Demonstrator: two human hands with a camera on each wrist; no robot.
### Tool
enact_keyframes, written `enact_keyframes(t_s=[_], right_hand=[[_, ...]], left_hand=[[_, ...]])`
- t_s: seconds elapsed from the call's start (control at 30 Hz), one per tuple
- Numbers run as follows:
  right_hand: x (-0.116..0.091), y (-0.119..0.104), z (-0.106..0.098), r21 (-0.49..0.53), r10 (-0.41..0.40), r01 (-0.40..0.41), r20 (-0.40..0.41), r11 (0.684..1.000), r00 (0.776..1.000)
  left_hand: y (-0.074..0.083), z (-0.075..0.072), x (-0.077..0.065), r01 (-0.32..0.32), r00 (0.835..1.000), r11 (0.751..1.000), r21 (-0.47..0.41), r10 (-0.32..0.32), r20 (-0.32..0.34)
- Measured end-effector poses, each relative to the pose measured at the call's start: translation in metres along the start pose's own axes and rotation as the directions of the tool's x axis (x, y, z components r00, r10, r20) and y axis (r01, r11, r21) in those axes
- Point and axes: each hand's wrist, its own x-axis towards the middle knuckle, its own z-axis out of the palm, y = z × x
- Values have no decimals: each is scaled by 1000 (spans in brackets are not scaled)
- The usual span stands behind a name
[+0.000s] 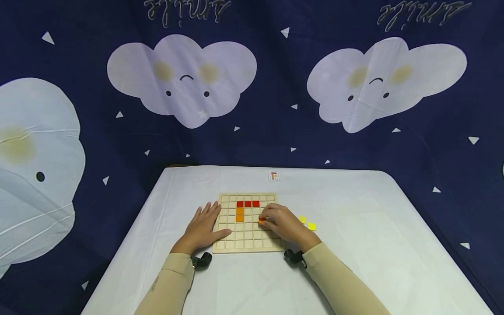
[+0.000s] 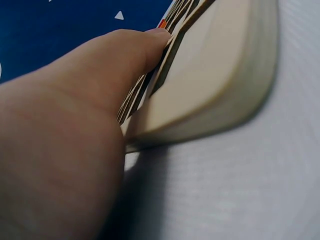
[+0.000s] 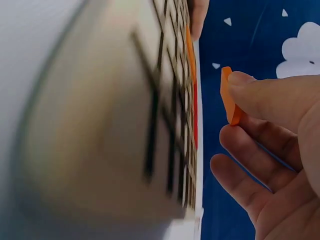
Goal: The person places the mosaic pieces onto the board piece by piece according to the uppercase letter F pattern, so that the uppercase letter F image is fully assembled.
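Three red tiles (image 1: pixel 248 204) in a row on a gridded wooden board (image 1: pixel 232 243), with two orange tiles (image 1: pixel 239 218) in a column beneath the leftmost. Over the board's right half, clamped between the thumb and fingers of the right hand (image 1: pixel 284 221), a third orange tile (image 3: pixel 228 102), mostly masked by those fingers in the head view. Shown from the right wrist: the same piece nearly edge-on and clear of the grid, with the remaining fingers loosely bent and slightly apart (a detail lost from above).

At the board's left edge, the left hand (image 1: pixel 202 227), palm down, fingers straight and apart, thumb stretched over the lower squares. From the left wrist, only that thumb in close-up beside a rounded corner of the board, with the other fingers out of sight.

Visible from the head camera alone: two yellow tiles (image 1: pixel 312 226) on the white cloth (image 1: pixel 393 262) just beyond the right wrist, and a small patterned card (image 1: pixel 274 176) near the far edge. Behind, a dark blue backdrop (image 1: pixel 275 140) with pale clouds.
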Motion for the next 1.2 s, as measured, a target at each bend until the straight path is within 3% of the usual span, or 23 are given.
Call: enact_keyframes(t_s=[0.5, 0.77, 0.9, 1.2], right_hand=[[45, -13, 29, 54, 55, -64, 148, 996, 987], [54, -25, 39, 24, 19, -23, 149, 999, 989], [55, -28, 43, 14, 36, -39, 150, 999, 988], [55, -30, 50, -76, 13, -5, 113, 997, 994]], left_hand=[[-1, 0, 0, -10, 1000, 1000, 18, 10, 2], [-1, 1, 0, -16, 1000, 1000, 5, 16, -7], [-2, 1, 0, -18, 1000, 1000, 12, 18, -5], [-1, 0, 1, -19, 1000, 1000, 21, 19, -8]])
